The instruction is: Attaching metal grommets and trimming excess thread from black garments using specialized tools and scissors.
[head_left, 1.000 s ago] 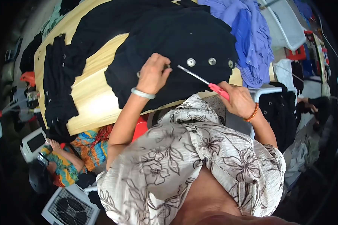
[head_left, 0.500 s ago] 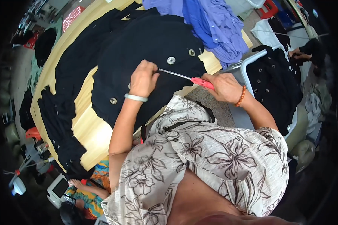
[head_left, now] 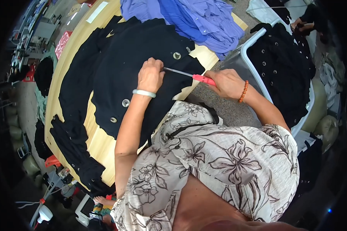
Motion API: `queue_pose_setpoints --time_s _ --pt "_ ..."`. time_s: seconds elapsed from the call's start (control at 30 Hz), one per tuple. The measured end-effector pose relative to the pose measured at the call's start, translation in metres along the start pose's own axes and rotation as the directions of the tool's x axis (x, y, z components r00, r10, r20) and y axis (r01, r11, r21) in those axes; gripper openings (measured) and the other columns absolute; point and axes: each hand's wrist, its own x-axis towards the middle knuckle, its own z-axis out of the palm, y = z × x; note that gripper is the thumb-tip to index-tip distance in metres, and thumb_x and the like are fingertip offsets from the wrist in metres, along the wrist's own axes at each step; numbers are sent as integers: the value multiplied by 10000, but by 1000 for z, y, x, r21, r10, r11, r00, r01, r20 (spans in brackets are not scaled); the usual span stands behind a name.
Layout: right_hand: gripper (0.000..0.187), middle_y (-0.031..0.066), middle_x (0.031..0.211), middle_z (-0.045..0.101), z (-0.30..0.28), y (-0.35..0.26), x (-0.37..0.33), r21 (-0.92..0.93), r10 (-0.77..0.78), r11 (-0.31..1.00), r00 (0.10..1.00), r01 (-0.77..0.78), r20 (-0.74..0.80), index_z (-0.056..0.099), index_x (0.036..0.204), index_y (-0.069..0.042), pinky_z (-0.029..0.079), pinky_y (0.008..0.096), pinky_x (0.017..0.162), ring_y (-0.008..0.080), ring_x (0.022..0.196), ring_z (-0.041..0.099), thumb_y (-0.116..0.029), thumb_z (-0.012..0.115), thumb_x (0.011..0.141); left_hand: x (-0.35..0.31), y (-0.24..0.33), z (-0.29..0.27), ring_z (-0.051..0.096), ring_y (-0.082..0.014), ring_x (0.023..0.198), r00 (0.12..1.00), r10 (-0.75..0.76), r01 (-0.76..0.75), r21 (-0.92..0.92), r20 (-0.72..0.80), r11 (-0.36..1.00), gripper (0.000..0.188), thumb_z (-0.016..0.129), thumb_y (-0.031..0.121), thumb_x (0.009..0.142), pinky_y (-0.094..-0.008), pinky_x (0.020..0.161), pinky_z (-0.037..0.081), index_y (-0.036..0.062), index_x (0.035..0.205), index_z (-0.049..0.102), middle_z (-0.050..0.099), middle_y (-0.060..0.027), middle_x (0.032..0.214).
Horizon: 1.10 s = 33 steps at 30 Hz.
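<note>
A large black garment (head_left: 117, 71) lies spread on the wooden table (head_left: 108, 154), with big round metallic buttons (head_left: 125, 102) set along its near part. Over its right half, my left hand (head_left: 150, 76) is closed, fingers curled down at the cloth; what they pinch is hidden beneath them. My right hand (head_left: 228, 82) grips the red handle of a screwdriver-like tool (head_left: 203, 79). Its thin metal shaft points left, and the tip meets my left thumb and fingers. Another button (head_left: 177, 56) shows just beyond the shaft.
To the right stands a grey bin with a pale rim (head_left: 254, 73), full of black buttoned garments (head_left: 275, 73). Purple clothing (head_left: 216, 23) is heaped at the table's far edge. More black cloth (head_left: 75, 144) lies at the left. Another person's hand (head_left: 104, 201) shows at lower left.
My view has turned, shifting the table and bin. My left hand has moved rightward over the garment, uncovering a button near its wrist and covering another. The right hand keeps hold of the tool.
</note>
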Motion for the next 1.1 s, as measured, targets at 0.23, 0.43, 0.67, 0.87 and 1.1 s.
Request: queue_pose_setpoints --time_s 0.23,0.43,0.67,0.87,1.1 --pt "209 174 732 654 20 11 -12 134 -1 991 994 17 -114 588 1012 -67 499 499 652 385 721 657 -229 622 884 15 11 -8 578 -325 952 995 81 -82 31 52 996 321 781 168 733 -427 801 480 68 986 609 581 -104 924" --pt "226 182 723 650 5 30 -32 70 198 979 979 -194 -51 594 1046 -75 504 496 639 384 713 660 -227 624 883 68 22 41 601 -333 930 985 143 -157 158 100 975 309 765 152 750 -427 791 510 67 1023 649 600 -146 996" --pt "190 174 748 624 20 45 -41 174 241 957 970 -231 -37 563 990 -75 475 500 656 386 745 634 -212 630 879 85 29 41 595 -324 897 960 192 -218 112 205 970 300 792 260 746 -434 775 476 89 901 601 593 -111 850" --pt "190 194 761 628 12 63 -52 85 292 954 956 -289 -32 575 1015 -75 475 498 691 399 768 625 -203 622 884 131 40 99 687 -255 875 889 78 -342 540 452 769 174 623 219 849 -399 704 496 111 888 754 718 -87 911" --pt "175 207 722 629 12 60 -53 30 328 944 944 -328 -19 568 972 -72 481 533 683 425 746 632 -181 645 859 113 41 123 643 -258 952 938 123 -269 457 324 848 215 563 197 861 -392 771 404 146 946 754 679 -51 958"
